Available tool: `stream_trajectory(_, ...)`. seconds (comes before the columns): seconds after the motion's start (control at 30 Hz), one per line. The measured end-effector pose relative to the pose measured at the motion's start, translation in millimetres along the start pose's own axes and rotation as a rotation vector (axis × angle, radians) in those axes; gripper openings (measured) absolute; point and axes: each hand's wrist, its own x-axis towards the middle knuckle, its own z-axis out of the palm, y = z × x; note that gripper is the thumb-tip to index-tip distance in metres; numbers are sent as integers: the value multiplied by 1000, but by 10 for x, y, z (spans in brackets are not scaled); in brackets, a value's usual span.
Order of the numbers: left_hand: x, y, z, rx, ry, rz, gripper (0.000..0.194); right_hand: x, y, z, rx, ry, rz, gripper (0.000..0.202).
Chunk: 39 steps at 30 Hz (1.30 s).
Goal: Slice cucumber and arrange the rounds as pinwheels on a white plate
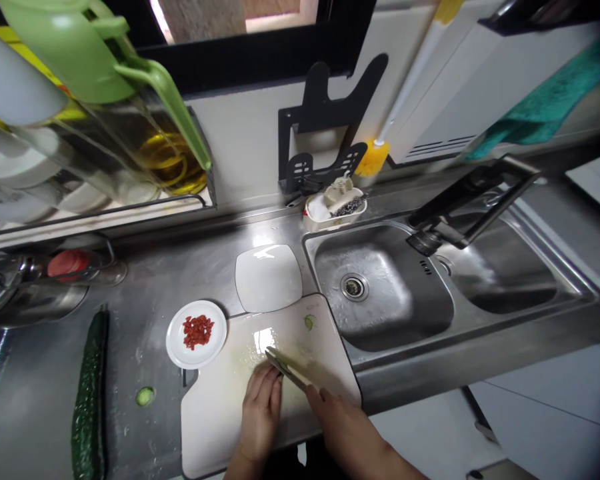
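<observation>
My right hand (337, 423) grips a kitchen knife (293, 377), its blade slanting up and left over the white cutting board (215, 407). Close against the blade, my left hand (261, 407) presses its curled fingers on a piece of cucumber, which is mostly hidden by fingers and knife. Wet marks and a thin green cucumber slice (309, 323) lie on the board. A round white plate (177, 335) of chopped red bits (198, 331) overlaps the board's upper left corner. Behind the board is a white square plate (269, 277).
A whole cucumber (90, 400) and a cut cucumber end (145, 397) lie on the steel counter at left. To the right is a double sink (385, 287) with a black faucet (445, 213). A shelf (180, 203) holds a green-topped oil jug (173, 147).
</observation>
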Motion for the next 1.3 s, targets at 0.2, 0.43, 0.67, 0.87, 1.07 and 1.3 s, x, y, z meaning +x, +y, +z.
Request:
stream_trajectory(0.2, 2, 4, 0, 8, -12, 4, 26, 161, 16, 158, 87, 66, 5, 49)
stream_trajectory(0.43, 4, 36, -21, 9, -17, -16, 26, 226, 94, 289, 95, 78, -15, 50)
stream_trajectory(0.67, 10, 60, -40, -19, -28, -31, 26, -3, 156, 201, 123, 66, 37, 54)
stream_trajectory(0.87, -15, 29, -8, -13, 1, -25, 24, -262, 146, 138, 87, 18, 49, 62)
stream_trajectory(1.07, -3, 22, -1, -27, 27, 3, 26, -313, 155, 115, 105, -21, 53, 63)
stream_trajectory(1.3, 9, 52, -22, -35, 23, -3, 25, -322, 137, 62, 107, -12, 72, 59)
